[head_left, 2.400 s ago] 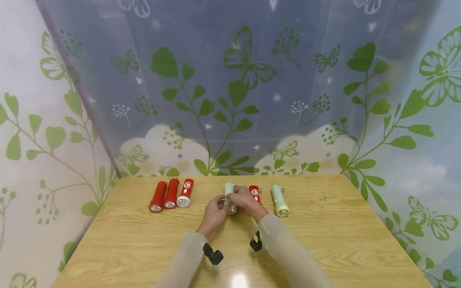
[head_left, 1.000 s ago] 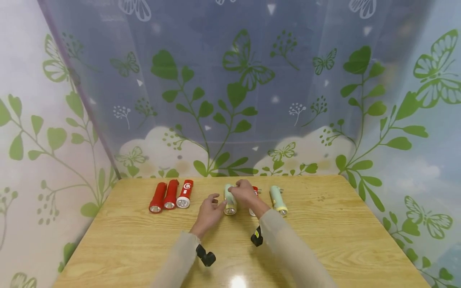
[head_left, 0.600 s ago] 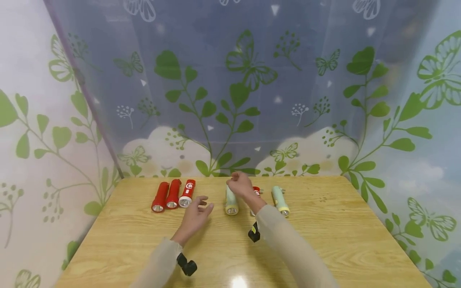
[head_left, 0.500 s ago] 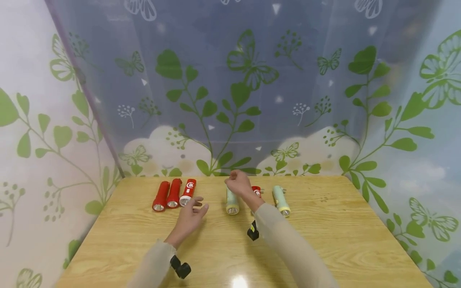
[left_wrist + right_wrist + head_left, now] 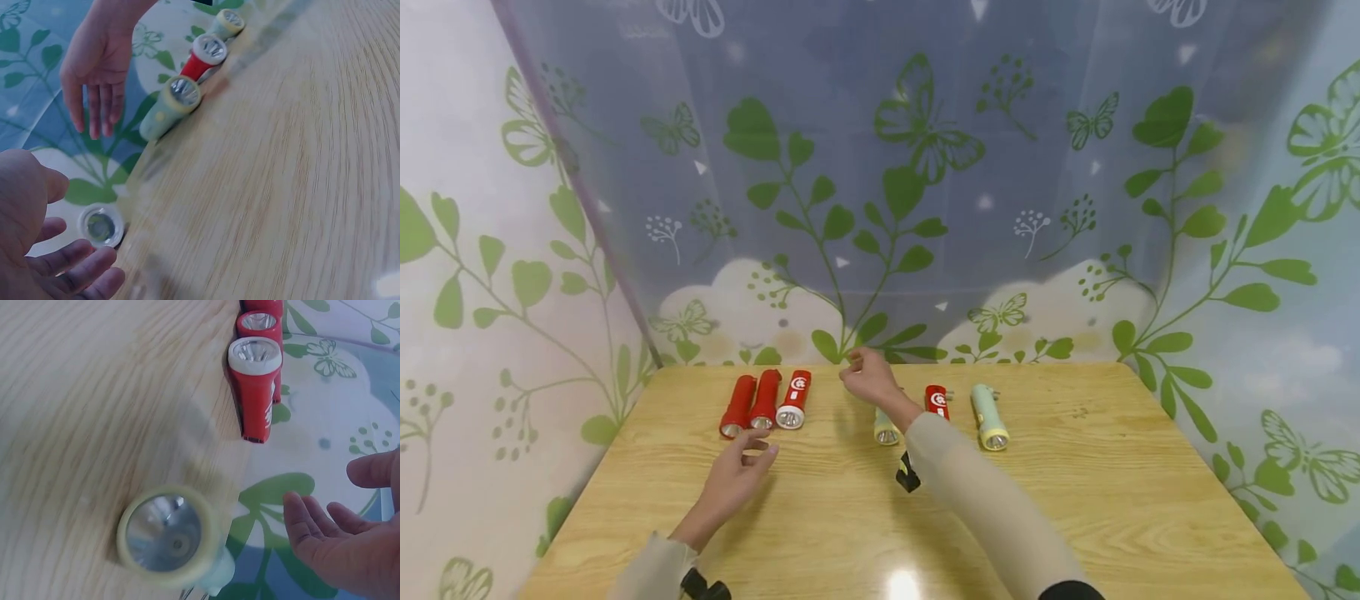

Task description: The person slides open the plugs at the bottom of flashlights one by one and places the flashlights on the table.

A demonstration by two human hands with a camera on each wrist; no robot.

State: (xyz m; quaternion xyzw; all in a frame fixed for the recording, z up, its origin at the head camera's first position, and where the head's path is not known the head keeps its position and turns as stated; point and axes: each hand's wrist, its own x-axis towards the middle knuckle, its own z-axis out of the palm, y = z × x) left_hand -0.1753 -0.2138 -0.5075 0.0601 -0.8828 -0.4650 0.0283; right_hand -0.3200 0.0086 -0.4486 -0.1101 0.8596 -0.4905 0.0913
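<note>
My left hand (image 5: pixel 733 477) hovers near the lens ends of two plain red flashlights (image 5: pixel 739 407), its fingers loosely bent and holding nothing. Beside that pair lies a red flashlight with a white head (image 5: pixel 794 402). My right hand (image 5: pixel 871 379) is raised above the table's far edge, free of any object; in the right wrist view its fingers are spread. Below that wrist lies a mint-green flashlight (image 5: pixel 165 534) with a pale yellow rim, partly hidden by the arm in the head view. A second red flashlight with a white head (image 5: pixel 203 56) and another mint-green flashlight (image 5: pixel 989 418) lie further right.
The wooden table (image 5: pixel 1075 500) ends against a patterned fabric backdrop (image 5: pixel 1000 208) with leaves and butterflies. All the flashlights lie in a row along the far side, lenses facing the front. Fabric walls also rise at left and right.
Both hands have come away from the middle mint-green flashlight, which stays on the table. My left hand has moved left and toward the front; my right hand has moved up and left.
</note>
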